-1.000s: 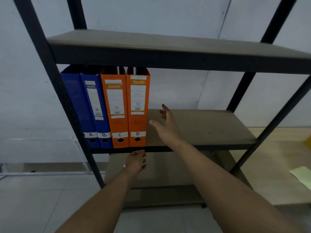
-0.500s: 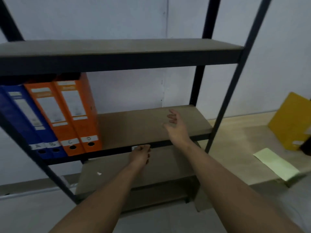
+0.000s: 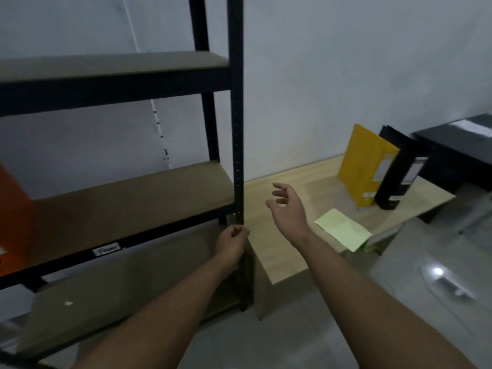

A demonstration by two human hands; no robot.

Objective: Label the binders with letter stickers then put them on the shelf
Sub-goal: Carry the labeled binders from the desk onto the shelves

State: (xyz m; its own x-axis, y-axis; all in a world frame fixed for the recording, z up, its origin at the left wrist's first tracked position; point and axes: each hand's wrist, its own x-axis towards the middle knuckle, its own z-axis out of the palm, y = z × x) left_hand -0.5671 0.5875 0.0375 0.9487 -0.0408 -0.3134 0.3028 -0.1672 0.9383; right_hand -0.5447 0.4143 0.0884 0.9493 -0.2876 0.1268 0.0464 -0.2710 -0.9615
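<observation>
A yellow binder and a black binder stand leaning together at the back of a low wooden table. A pale green sheet lies on the table near its front edge. An orange binder shows at the far left of the middle shelf board. My right hand hovers over the table with its fingers spread, holding nothing. My left hand sits lower, by the foot of the shelf's front post, fingers curled in with nothing visible in them.
The black metal shelf unit fills the left half, with an upper board and a lower board. A white label is stuck on the middle shelf's front rail. A black desk stands at the far right, grey floor in front.
The view has swung right, from the labelled binders on the shelf to the table. My right hand has moved off the shelf to above the table; my left hand has followed to the post.
</observation>
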